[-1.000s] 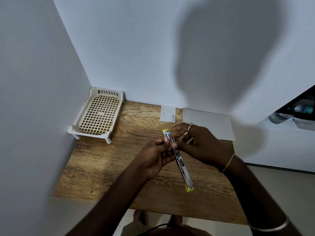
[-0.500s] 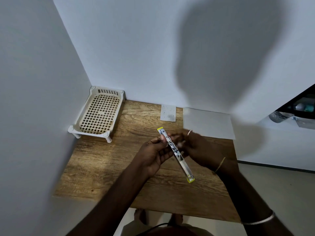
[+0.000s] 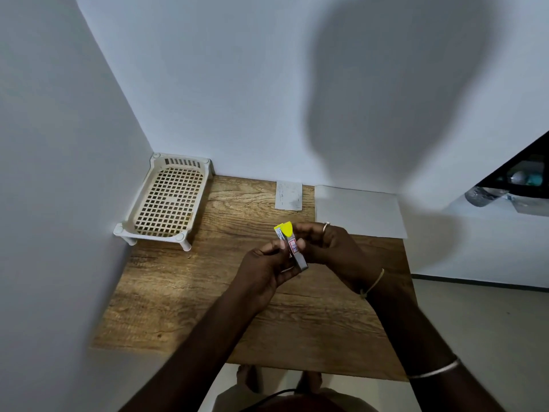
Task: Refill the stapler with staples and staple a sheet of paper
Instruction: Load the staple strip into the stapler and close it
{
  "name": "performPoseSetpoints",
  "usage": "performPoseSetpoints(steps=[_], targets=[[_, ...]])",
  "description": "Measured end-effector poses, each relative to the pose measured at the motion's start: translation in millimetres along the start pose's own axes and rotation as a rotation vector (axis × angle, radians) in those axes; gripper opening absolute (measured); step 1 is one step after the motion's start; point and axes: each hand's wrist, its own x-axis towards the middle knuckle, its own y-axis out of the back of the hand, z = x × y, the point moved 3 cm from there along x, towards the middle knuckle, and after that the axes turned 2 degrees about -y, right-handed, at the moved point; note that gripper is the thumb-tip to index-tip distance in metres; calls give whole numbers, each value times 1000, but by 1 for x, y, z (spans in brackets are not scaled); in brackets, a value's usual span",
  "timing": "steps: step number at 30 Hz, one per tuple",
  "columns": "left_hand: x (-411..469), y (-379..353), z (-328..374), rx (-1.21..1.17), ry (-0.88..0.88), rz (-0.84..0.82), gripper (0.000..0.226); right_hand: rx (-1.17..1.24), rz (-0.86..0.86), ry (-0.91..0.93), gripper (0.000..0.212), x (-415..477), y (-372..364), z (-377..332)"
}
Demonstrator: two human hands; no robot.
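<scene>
Left hand (image 3: pixel 265 270) and right hand (image 3: pixel 330 250) together, curled.

A white lattice rack (image 3: pixel 166 200) stands on its short legs in the wooden table's (image 3: pixel 178 292) far left corner.

The stapler (image 3: pixel 292 248) is shiny grey, with a bright yellow tip and a little red and white sticker. The table (image 3: pixel 184 292) is brown wood with wavy dark lines. From the stapler, the tray (image 3: pixel 166 203) at ten o'clock is cream, with a grid of square holes. The sheet of paper (image 3: pixel 359 211) at two o'clock is plain white. The small card (image 3: pixel 288 195) at twelve o'clock is pale grey. The wall (image 3: pixel 237 84) is white with a big dark shadow.
</scene>
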Motion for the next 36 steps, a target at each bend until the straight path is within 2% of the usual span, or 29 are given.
performPoseSetpoints(steps=[4, 10, 14, 17, 20, 24, 27, 29, 31, 36], targets=[[-4, 4, -3, 163, -77, 34, 22, 47, -89, -19, 34, -6, -6, 5], [-15, 1, -18, 201, -85, 22, 42, -148, 74, -69, 27, -11, -11, 22], [-17, 0, -25, 241, -100, -56, 35, -324, 95, -7, 25, -12, -8, 31], [-12, -4, -30, 284, -88, -80, 30, -266, 76, -27, 26, -13, -2, 43], [-4, -7, -39, 345, -19, -39, 29, -265, 101, -41, 39, -16, 1, 59], [6, -2, -54, 600, 1, -17, 44, -466, 215, -29, 51, -17, 10, 79], [17, 15, -61, 769, -8, 135, 55, -746, 231, -18, 48, -10, 17, 90], [20, 24, -62, 836, -21, 209, 58, -976, 192, -68, 47, -4, 20, 99], [23, 29, -61, 930, -59, 215, 56, -1121, 129, -138, 47, 1, 22, 110], [25, 33, -60, 1125, -132, 231, 47, -1267, 40, -185, 40, 9, 26, 125]])
